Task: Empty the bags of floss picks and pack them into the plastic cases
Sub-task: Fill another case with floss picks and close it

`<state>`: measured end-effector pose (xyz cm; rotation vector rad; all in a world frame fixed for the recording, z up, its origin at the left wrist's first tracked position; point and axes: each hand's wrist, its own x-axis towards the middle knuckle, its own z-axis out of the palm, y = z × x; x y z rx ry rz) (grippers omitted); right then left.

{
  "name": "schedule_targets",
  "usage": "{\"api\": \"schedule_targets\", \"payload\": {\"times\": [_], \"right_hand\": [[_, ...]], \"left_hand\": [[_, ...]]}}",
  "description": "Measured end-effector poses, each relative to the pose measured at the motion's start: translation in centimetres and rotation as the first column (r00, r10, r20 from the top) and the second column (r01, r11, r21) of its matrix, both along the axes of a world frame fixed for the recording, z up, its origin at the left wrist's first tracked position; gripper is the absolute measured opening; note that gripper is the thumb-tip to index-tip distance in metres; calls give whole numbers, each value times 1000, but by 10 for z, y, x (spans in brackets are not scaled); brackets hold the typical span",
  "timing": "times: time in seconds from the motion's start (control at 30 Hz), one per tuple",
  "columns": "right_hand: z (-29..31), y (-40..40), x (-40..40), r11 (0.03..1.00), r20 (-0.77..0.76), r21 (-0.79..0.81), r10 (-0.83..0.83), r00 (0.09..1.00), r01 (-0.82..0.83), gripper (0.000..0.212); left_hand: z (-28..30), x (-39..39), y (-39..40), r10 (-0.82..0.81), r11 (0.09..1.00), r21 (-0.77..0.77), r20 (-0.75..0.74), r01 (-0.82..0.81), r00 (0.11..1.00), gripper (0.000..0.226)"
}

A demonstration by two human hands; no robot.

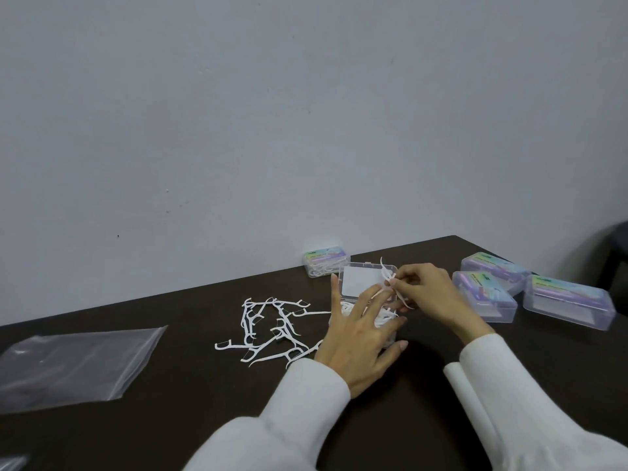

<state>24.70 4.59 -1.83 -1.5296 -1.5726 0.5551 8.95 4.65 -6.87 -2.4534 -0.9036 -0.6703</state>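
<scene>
Floss picks [390, 283] sit pinched in the right hand [428, 294] grip, a small bunch held directly above the open plastic case [356, 283], long axes roughly upright and tilted away toward the wall. Left hand [360, 338] lies fingers straight and spread over the case's near half, grasping nothing, closer to the case than the right. Loose picks [272, 328] lie just left of that hand on the table [204, 402]; the flat bag [74, 362] lies well apart, further left.
</scene>
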Motion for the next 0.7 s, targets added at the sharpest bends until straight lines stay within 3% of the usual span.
{"api": "schedule_targets", "payload": {"times": [0.37,0.5,0.57,0.7], "right_hand": [[-4,5,2,998,115,58,-28,993,21,12],[-2,5,1,995,127,97,-36,991,23,12],[-2,6,0,992,164,122,-42,986,22,13],[-6,9,-8,988,313,147,-8,950,-40,19]], "left_hand": [[4,-1,-6,-3,1000,2,51,3,999,45],[7,-3,-7,44,999,-5,182,-44,982,35],[11,-6,-4,116,992,-89,363,-89,925,29],[14,-18,9,333,902,-430,624,-45,707,27]]}}
